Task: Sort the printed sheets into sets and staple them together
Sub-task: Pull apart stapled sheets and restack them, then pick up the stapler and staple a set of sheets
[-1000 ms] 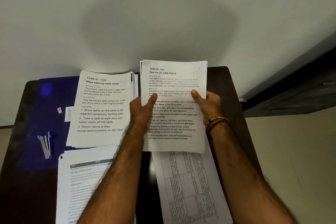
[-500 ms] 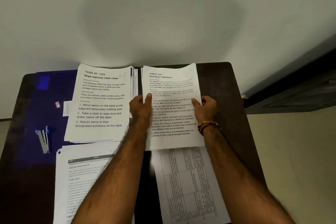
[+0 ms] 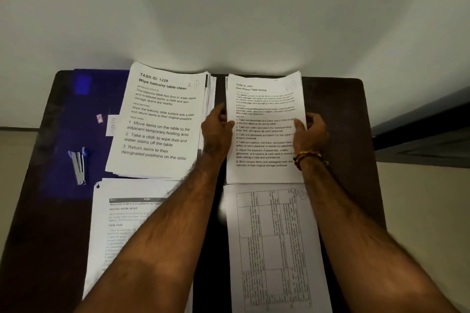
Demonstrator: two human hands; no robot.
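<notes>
Both hands — left [image 3: 218, 126], right [image 3: 309, 127] — grip the edges of the "Four-Person Table Setting" stack [image 3: 264, 99].

Dark wood table [image 3: 338, 99] against a plain white wall [image 3: 229, 12]. Beige floor [image 3: 427, 198] on the right w/ dark skirting strip [image 3: 419, 119]. Dim light, soft glow at the wall base.

A single wide-angle head camera looks forward and steeply down from the person's own standpoint, close above a dark table [image 3: 330, 99] pushed against a pale wall [image 3: 229, 7]. Both forearms enter from the bottom edge and reach away from the lens. The table fills the lower two-thirds; floor shows at both sides, its lines bent by the lens.
</notes>
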